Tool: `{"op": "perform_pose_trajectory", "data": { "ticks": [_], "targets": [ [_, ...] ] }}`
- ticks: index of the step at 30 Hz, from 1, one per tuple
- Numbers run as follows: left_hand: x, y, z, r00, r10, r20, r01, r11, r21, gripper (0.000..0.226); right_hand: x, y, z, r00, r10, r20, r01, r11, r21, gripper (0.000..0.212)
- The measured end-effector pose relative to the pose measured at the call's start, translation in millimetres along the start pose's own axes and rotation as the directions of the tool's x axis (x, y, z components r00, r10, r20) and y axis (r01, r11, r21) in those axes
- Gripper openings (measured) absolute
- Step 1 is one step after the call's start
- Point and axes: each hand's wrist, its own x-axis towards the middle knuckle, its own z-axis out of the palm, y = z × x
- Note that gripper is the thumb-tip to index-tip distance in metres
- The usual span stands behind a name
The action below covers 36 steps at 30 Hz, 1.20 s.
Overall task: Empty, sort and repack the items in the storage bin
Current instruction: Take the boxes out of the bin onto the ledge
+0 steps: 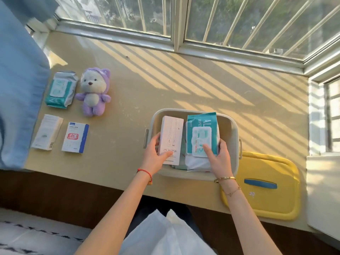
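White fabric (165, 234) over the person's lap fills the bottom of the view at 6 o'clock. Beyond it the beige sill (128, 74) runs the width of the window. On its 3 o'clock side lies the yellow lid (266, 199), just beside the cream storage bin (233, 126). Inside the bin, a teal wipes pack (201, 137) lies on the right and a white box (171, 138) on the left. The right hand (219, 159) holds the pack's near end, thumb on the flap, fingers curled round the right edge. The left hand (154, 155) grips the box's near end, thumb on top, fingers round its left side. At 9 o'clock, well apart, sit a second wipes pack (60, 89), a purple plush bear (93, 91), a pale carton (47, 132) and a blue-edged box (75, 138).
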Motion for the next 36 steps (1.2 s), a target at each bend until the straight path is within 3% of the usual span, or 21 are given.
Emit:
{"op": "perform_pose_trajectory", "data": {
  "ticks": [10, 20, 28, 36],
  "targets": [
    [-77.3, -1.3, -81.6, 0.982, 0.016, -0.189, -0.044, 0.988, -0.146, 0.077, -48.4, -55.5, 30.8, 0.978, -0.127, 0.169, 0.11, 0.989, 0.101, 0.035],
    [-110.4, -20.6, -195.4, 0.956, 0.005, -0.294, -0.066, 0.978, -0.197, 0.07, -78.0, -99.9, 123.1, 0.954, -0.113, 0.278, 0.1, 0.993, 0.06, 0.034],
    [-78.5, -54.7, -335.3, 0.948, 0.021, -0.318, -0.08, 0.981, -0.174, 0.073, -80.8, -130.3, 257.4, 0.966, -0.084, 0.245, 0.066, 0.995, 0.081, 0.025],
    [-15.3, -102.0, -489.1, 0.97, -0.037, -0.239, 0.016, 0.996, -0.09, 0.07, -71.2, -172.7, 424.1, 0.99, 0.011, 0.141, -0.033, 0.987, 0.157, 0.038]
  ]
}}
